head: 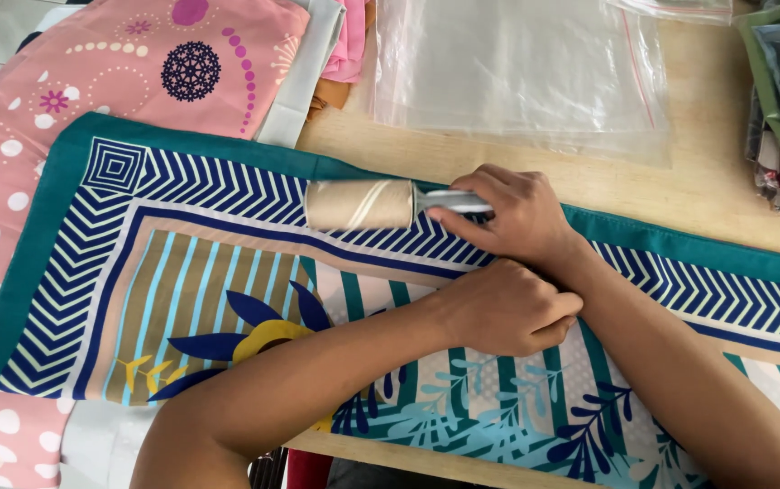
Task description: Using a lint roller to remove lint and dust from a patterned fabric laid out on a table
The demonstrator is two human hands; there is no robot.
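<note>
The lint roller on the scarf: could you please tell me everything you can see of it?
The lint roller has a beige, paper-like cylindrical roll and a grey handle. It lies on its side on the patterned scarf, over the navy chevron border, roll pointing left. The right hand grips the handle, hiding most of it. The left hand rests on the scarf, apart from it.

view: head cam, single, no second view to share
facing: steeply down over surface (707,181)
range: close, forearms fill lower frame
</note>
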